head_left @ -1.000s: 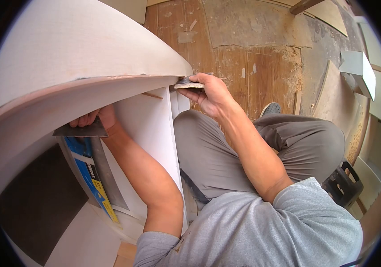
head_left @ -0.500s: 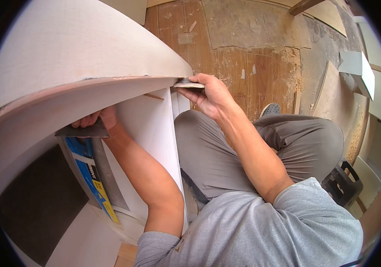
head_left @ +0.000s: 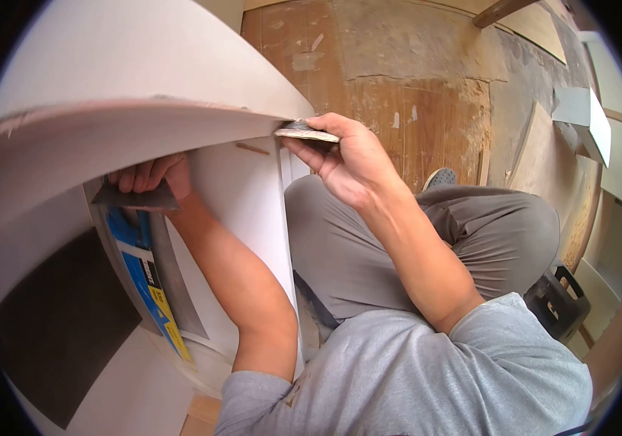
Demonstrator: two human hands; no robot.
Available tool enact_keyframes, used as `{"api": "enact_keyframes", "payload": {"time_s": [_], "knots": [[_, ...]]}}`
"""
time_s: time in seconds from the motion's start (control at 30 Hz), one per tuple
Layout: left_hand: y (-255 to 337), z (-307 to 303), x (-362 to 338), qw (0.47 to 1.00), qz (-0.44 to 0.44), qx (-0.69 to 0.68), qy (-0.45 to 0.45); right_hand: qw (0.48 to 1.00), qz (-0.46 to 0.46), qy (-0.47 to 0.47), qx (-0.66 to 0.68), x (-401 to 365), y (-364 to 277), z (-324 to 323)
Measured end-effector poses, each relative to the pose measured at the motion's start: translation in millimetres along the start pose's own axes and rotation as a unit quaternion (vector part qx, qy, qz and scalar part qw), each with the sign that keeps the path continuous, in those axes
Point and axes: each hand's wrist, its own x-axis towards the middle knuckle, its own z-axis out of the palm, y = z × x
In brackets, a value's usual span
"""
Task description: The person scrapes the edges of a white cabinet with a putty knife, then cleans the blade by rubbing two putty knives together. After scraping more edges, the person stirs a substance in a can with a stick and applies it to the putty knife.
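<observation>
"So, how would you handle this bit well?"

"I'd let the white cabinet [head_left: 263, 185] guide it, following the long curved edge [head_left: 122, 107] of its panel [head_left: 143, 58]. The left hand [head_left: 169, 174], beneath the panel, is clamped on a dark plate [head_left: 133, 201]; a steady grip and clear knuckles would help. The right hand [head_left: 358, 156] is pinched on a flat block [head_left: 307, 134] at the panel's far end, thumb above, fingers below. I'd hold it level and press lightly."

"Is the block touching the edge?"

"It's right up by it, but I can't tell whether they meet."

"And the materials, biggest first?"

"Worn wooden floor [head_left: 383, 123], scuffed and dusty. Then the cabinet, smooth and pale, its edge rough and pinkish. Inside sits a long blue-and-yellow saw [head_left: 152, 280], by the look of it. The plate is thin and dull. The block has a dark face and a pale, ragged side. Smallest, a slim brown wood sliver [head_left: 252, 148]."
</observation>
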Motion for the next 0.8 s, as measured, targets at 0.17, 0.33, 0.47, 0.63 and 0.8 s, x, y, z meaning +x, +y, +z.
{"api": "enact_keyframes", "payload": {"time_s": [0.17, 0.33, 0.47, 0.63, 0.8], "knots": [[9.2, -12.6, -12.4, 0.998, 0.047, 0.042, 0.005, 0.996, 0.002, -0.077, -0.054, -86.8, -25.1, 25.1], [6.1, -12.0, -11.2, 0.996, 0.071, 0.057, -0.007, 0.981, -0.063, -0.09, -0.158, -132.5, -58.0, 1.7], [12.7, -16.7, -12.0, 0.996, 0.065, 0.053, -0.005, 0.952, -0.166, -0.027, -0.257, -104.4, -51.5, -29.3], [10.2, -13.5, -11.8, 0.997, 0.064, 0.053, 0.003, 0.921, -0.2, 0.039, -0.333, -40.5, -33.3, -66.1], [8.4, -8.9, -10.7, 0.997, 0.049, 0.036, 0.04, 0.919, -0.134, 0.084, -0.362, 28.2, -9.1, -108.1]]}}
